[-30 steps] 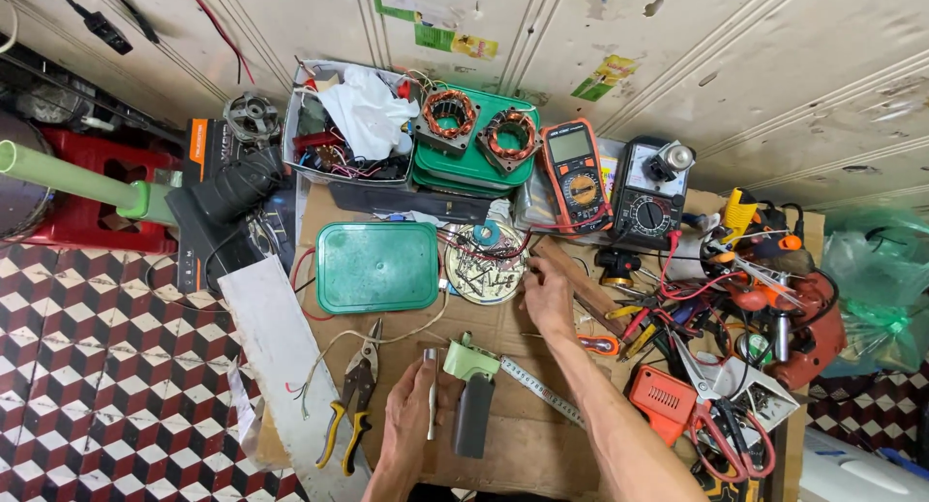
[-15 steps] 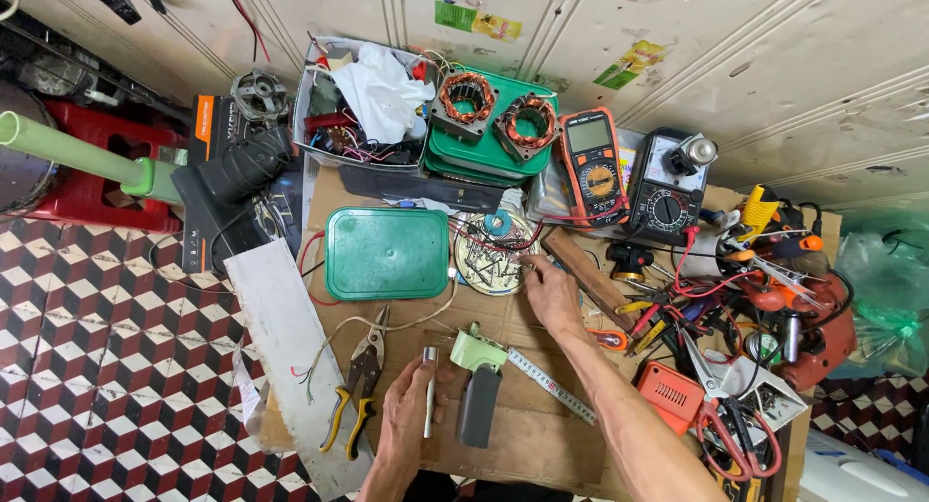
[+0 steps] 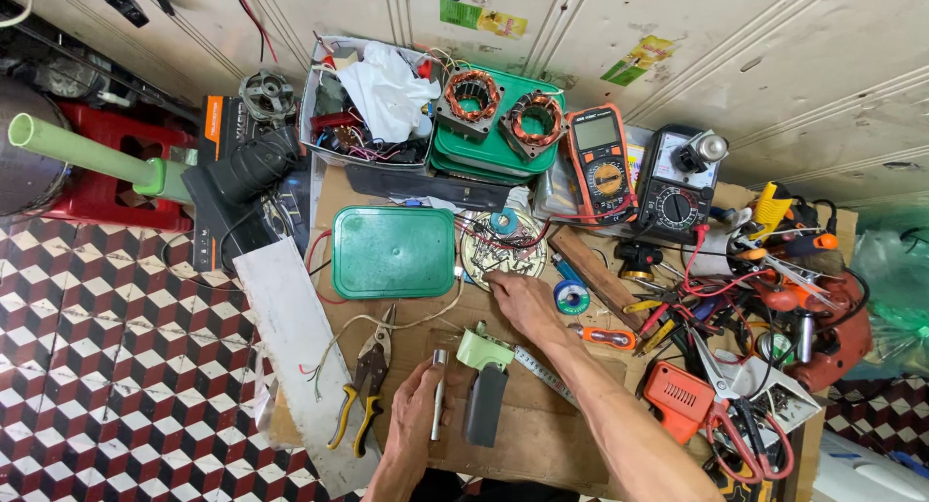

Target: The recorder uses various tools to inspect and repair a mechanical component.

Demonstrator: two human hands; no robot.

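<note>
Left hand (image 3: 411, 415) rests low on the bench (image 3: 542, 434), fingers curled loosely round a thin metal rod (image 3: 438, 394) that stands roughly upright in view; light grasp, not a tight clench. Right hand (image 3: 523, 304) reaches forward, fingertips touching the lower edge of the round circuit board (image 3: 503, 250), which lies flat just right of the green lid (image 3: 393, 252). Whether those fingers pinch anything I cannot tell; looks like an open touch. Red wires run from the board toward the orange multimeter (image 3: 600, 163) behind it. A green-and-grey tool (image 3: 484, 391) lies between the hands, just beside the rod, with a steel ruler (image 3: 547, 374) by it. Pliers (image 3: 363, 381) lie untouched left of the left hand. Two copper stator windings (image 3: 503, 110) sit on the green trays at the back. Progress: judging by layout, the board is out and exposed with leads attached, work on it seems underway, nothing reassembled, lid apart. Versus the earlier frames: right hand has slid left and down from the board's right side to its lower edge; left hand stays on the rod, same place; board, lid and tools unmoved.
</note>
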